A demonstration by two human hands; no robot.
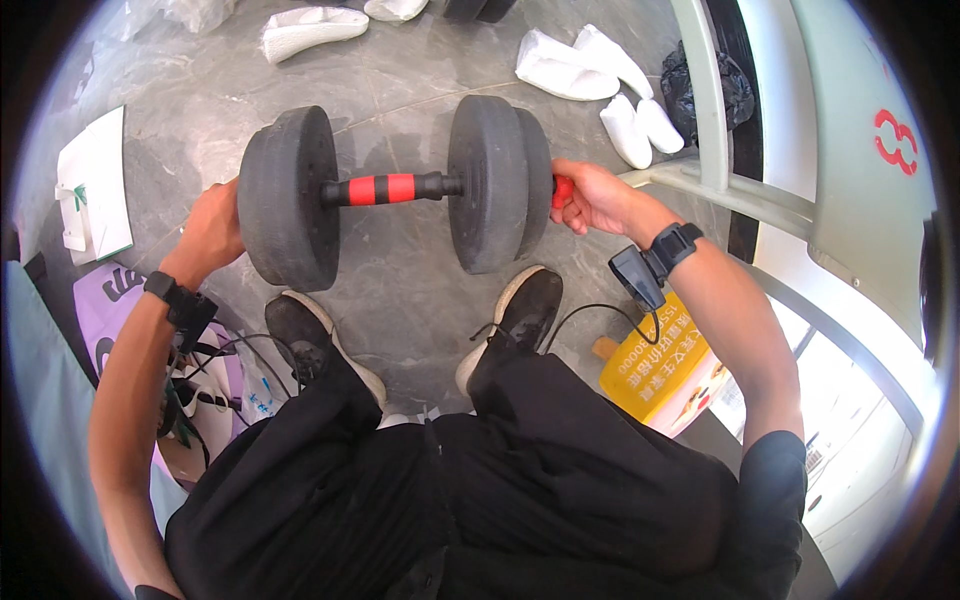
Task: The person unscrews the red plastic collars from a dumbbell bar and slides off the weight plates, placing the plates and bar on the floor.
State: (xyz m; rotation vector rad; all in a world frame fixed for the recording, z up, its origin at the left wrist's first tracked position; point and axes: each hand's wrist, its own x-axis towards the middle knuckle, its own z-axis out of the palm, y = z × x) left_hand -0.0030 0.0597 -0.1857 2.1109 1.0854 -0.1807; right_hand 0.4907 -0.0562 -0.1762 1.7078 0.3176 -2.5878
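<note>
Dumbbell (392, 188) sits between the two hands, lying crosswise over the floor (400, 245); can't tell if it rests there or is raised a bit. Right hand (598, 197): fingers curled in narrow around the red nut (563, 191) at the bar's right end. Left hand (212, 228) is at the outer face of the left plates (290, 200), fingertips hidden behind them, so can't tell whether they grip or just steady.

Progress: looks mostly put together. Left plates are on, right plates (492, 185) are on, red-and-black grip shows bare between them, red nut is on its end. Left to settle, as far as I can judge: how tight that nut is (not visible), and whether the left end has one (hidden too).

Around: white pieces (570, 65) beyond the right fingers, black bag (708, 95) farther right, dark shoes (528, 305) nearer the body than both hands.
</note>
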